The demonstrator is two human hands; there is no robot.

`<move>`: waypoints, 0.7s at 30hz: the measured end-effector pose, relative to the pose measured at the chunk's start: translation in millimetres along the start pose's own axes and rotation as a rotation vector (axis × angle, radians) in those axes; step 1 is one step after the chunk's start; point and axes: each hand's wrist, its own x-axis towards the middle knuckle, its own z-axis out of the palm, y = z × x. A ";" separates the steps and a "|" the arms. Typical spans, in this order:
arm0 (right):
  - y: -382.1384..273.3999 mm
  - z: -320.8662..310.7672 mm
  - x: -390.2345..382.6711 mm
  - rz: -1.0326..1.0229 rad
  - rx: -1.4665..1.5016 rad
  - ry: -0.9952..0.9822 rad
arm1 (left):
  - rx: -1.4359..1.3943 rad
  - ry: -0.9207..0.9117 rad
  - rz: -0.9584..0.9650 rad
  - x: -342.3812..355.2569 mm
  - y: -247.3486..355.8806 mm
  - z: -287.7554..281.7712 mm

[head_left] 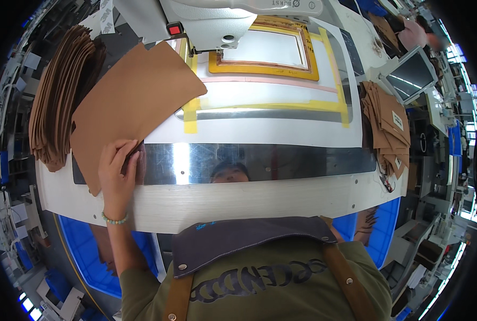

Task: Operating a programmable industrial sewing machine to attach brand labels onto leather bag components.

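My left hand (pixel 118 171), with a beaded bracelet at the wrist, is closed on the lower edge of a flat brown fabric panel (pixel 137 96). Thumb and fingers pinch it over the shiny metal strip (pixel 260 160) at the table's front. The panel lies tilted, its far corner reaching beside the white sewing machine head (pixel 212 24) and over the taped white sheet. To its left stands a thick stack of similar brown panels (pixel 59 101). My right hand is out of sight; that arm is mostly hidden beside the dark apron.
Under the machine head lies a yellow rectangular frame (pixel 265 75) on a white sheet bordered with yellow tape. Brown pieces with white labels (pixel 385 123) are piled at right, near a small screen (pixel 410 75) and thread snips (pixel 387 184). Blue bins (pixel 83 257) stand below the table.
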 end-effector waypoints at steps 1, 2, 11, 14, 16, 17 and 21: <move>-0.1 -0.4 -0.6 -0.001 -0.002 0.002 | -0.017 0.002 -0.015 -0.3 0.0 -0.1; -0.2 -0.5 -1.3 -0.001 -0.006 0.001 | -0.007 0.003 -0.004 -0.1 -0.2 -0.1; -0.5 1.4 -3.1 0.005 -0.015 -0.007 | 0.009 0.016 0.011 -2.7 -3.3 -1.5; -1.1 1.2 -1.4 0.003 -0.018 -0.013 | 0.047 0.024 0.006 -7.0 -5.0 -6.1; -0.9 1.4 -0.4 0.003 -0.021 -0.018 | 0.078 0.021 -0.021 -11.2 -6.6 -10.5; -0.9 0.7 0.0 0.007 -0.024 -0.018 | 0.090 0.027 -0.024 -13.8 -7.4 -12.6; 0.6 -0.2 -0.2 0.015 -0.031 -0.025 | 0.110 0.052 -0.054 -22.9 -11.4 -19.4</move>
